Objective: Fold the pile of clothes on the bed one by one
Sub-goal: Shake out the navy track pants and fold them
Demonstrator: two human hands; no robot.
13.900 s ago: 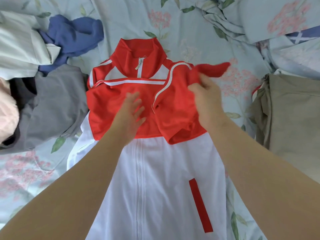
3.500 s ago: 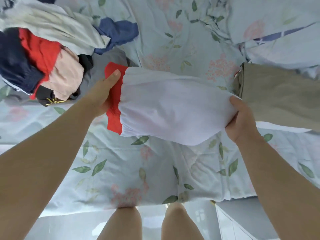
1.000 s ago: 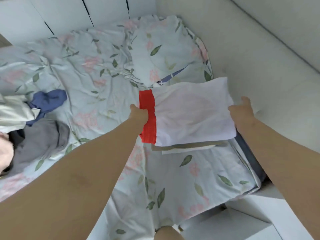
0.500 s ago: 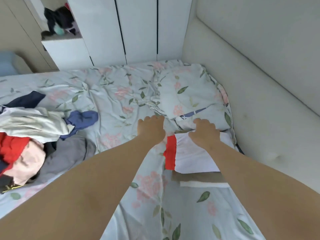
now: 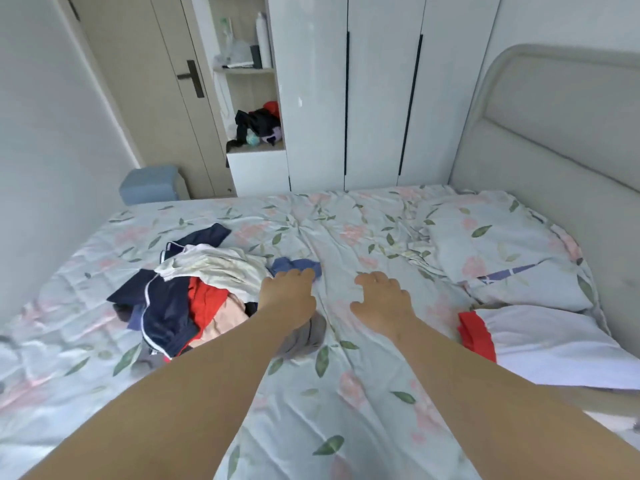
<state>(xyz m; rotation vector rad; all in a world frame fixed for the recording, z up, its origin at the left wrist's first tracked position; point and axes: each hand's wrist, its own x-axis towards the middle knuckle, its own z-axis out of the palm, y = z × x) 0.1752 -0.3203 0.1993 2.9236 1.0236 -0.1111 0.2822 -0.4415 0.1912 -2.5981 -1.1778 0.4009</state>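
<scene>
A pile of unfolded clothes (image 5: 194, 292) lies on the left of the bed: navy, cream, red, pink, grey and blue pieces tangled together. The folded red-and-white jacket (image 5: 540, 344) rests at the right, on top of a folded khaki garment. My left hand (image 5: 289, 292) hovers at the pile's right edge, over the blue garment (image 5: 294, 265) and the grey one (image 5: 304, 337), fingers loosely bent and holding nothing. My right hand (image 5: 381, 303) hangs over bare sheet between pile and jacket, also empty.
The floral sheet (image 5: 346, 393) covers the bed. A matching pillow (image 5: 502, 251) lies at the right by the padded headboard (image 5: 554, 140). White wardrobes (image 5: 374, 98), a shelf niche with dark clothes (image 5: 258, 128) and a door stand beyond the bed.
Both hands have let go of the folded jacket, which stays at the right. They have swung left towards the pile, and the view has lifted.
</scene>
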